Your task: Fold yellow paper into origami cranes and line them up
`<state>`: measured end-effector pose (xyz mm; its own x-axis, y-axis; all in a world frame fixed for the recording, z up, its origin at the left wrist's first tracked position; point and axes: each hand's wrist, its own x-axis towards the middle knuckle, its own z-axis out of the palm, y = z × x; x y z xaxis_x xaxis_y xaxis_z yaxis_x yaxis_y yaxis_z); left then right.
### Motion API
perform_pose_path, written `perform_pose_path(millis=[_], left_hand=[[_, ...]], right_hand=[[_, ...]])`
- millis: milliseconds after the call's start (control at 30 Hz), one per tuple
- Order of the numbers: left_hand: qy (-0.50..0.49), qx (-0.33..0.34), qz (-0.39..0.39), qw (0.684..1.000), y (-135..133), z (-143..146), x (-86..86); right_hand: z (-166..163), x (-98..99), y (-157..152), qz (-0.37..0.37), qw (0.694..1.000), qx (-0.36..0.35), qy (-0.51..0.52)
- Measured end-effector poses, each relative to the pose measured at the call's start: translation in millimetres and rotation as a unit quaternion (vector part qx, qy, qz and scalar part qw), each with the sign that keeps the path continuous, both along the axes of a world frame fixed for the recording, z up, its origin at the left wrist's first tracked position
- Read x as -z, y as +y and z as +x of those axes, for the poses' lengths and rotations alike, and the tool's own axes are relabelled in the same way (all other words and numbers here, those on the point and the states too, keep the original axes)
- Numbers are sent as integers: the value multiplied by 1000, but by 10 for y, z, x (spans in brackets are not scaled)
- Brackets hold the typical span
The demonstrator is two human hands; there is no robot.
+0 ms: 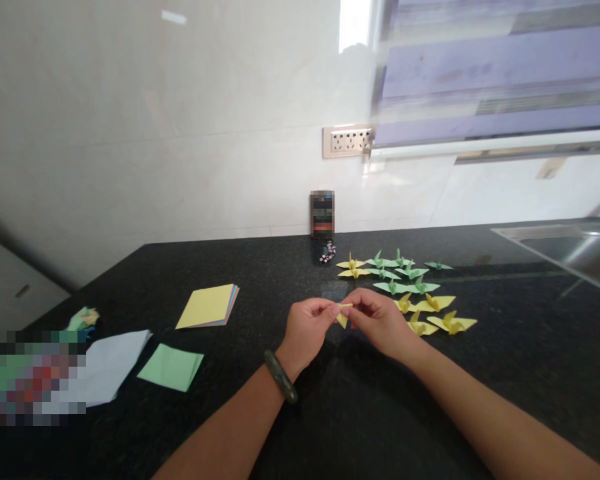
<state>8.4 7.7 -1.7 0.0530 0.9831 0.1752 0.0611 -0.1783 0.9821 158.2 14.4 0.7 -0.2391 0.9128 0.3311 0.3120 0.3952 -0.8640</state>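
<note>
my left hand [305, 330] and right hand [383, 323] together pinch a small folded yellow paper [343, 315] between them, over the counter [260, 270], well short of its back edge. past my right hand, yellow cranes [453, 323] and green cranes [393, 287] sit in rows toward that back edge, where a blurred upright device [323, 215] stands. toward the counter's left edge lie a paper stack [207, 307] and, nearer me, a creased green sheet [169, 367].

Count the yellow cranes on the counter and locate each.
6: two yellow cranes left of the green cranes, one behind the other; four by the right hand, in two rows of two. The hand may hide more.
</note>
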Motion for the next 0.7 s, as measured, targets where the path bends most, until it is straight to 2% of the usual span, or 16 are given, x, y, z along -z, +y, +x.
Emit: perform_pose_path(millis=[100, 267, 367, 533, 700], left_hand=[[13, -4, 8, 1000, 14, -11, 36], [-14, 9, -4, 1000, 27, -16, 69], [-20, 13, -2, 1000, 18, -9, 56], [-14, 14, 14, 1000, -12, 9, 18], [-24, 25, 25, 999, -58, 18, -18]], right_hand=[[-5, -17, -8, -25, 1000, -7, 16], [-4, -57, -6, -94, 991, -59, 76], [-5, -34, 7, -101, 991, -49, 74], [-23, 18, 0, -55, 998, -16, 31], [-36, -33, -62, 22, 999, 15, -22]])
